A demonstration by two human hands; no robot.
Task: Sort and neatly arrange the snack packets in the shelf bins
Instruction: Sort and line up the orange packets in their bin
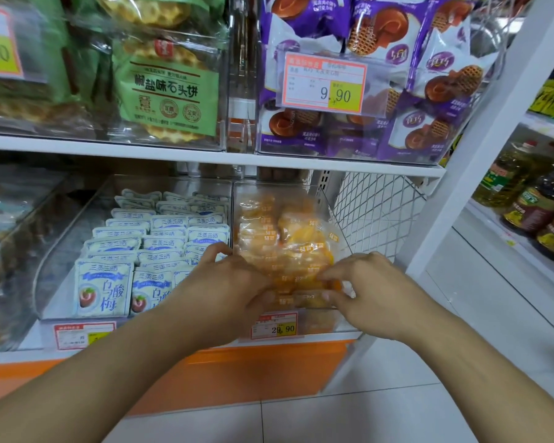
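Orange, crinkly packets (288, 251) fill the clear bin (331, 215) at the right end of the lower shelf, and both hands are in at its front edge. The left hand (234, 282) curls over the near packets from the left, thumb at the bin's dividing wall; the right hand (362, 282) pinches a packet between thumb and forefinger from the right. The heap lies straight ahead of both hands and runs back into the bin, so each hand is about equally near; the loose, tilted packets sit further back, beyond the fingertips. I judge the front row is being squared up.

Outward: the tag (274, 327) below reads 29.90. The neighbouring bin holds white-and-blue sachets (131, 266) in neat rows, printed 三蒸三晒 and 白酸梅. Above, green packs (167, 87) read 椒盐味石头饼, and purple waffle packets (429, 84) sit behind a 9.90 tag (325, 83).
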